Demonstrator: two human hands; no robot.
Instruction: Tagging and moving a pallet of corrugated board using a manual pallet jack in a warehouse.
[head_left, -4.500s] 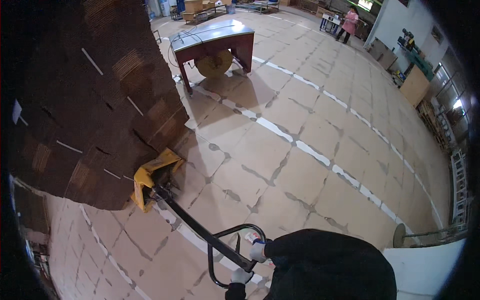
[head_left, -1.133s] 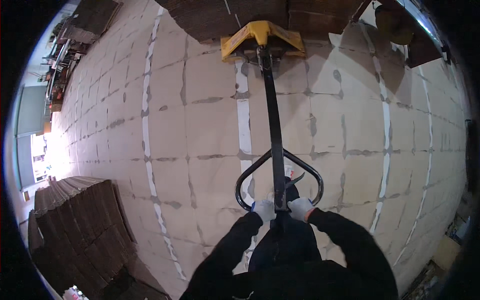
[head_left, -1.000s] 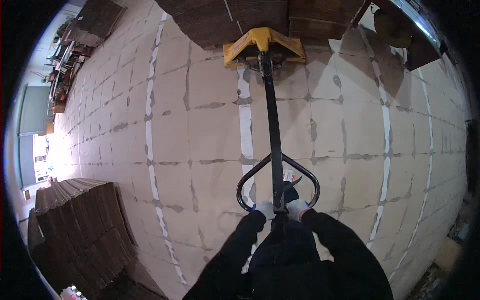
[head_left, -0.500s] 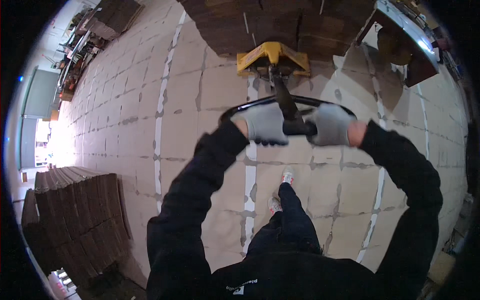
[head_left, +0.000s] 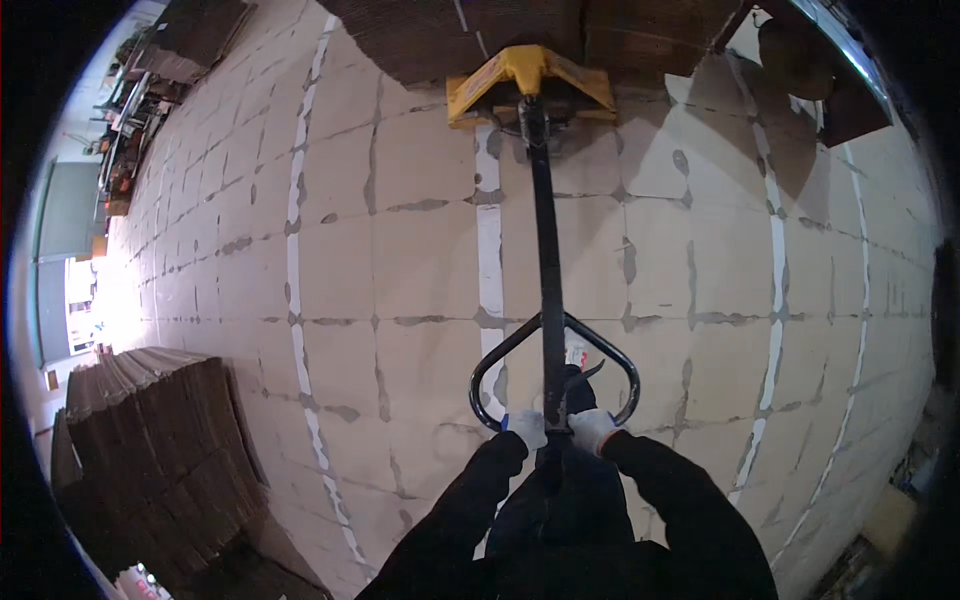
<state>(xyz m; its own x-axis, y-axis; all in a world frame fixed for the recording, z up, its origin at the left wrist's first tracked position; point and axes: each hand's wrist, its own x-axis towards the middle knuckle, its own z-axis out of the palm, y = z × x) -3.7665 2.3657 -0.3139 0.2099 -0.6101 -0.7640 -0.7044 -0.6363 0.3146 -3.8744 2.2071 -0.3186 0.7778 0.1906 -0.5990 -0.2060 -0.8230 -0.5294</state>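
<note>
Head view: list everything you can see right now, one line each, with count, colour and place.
Pallet jack: one, yellow body with a long black tiller, top centre, running down to the hands.
Tiller loop handle: one, black, lower centre.
Stacked cardboard load: one mass, brown, top edge, behind the pallet jack body.
Flat cardboard stack: one, brown, lower left on the floor.
Floor: beige slabs with white painted lines.
Shelving and clutter: far upper left, too small to tell apart.
Left hand: one, white glove, gripping the handle's near bar.
Right hand: one, white glove, gripping beside it.
Sleeves: two, black, from the lower edge.
</note>
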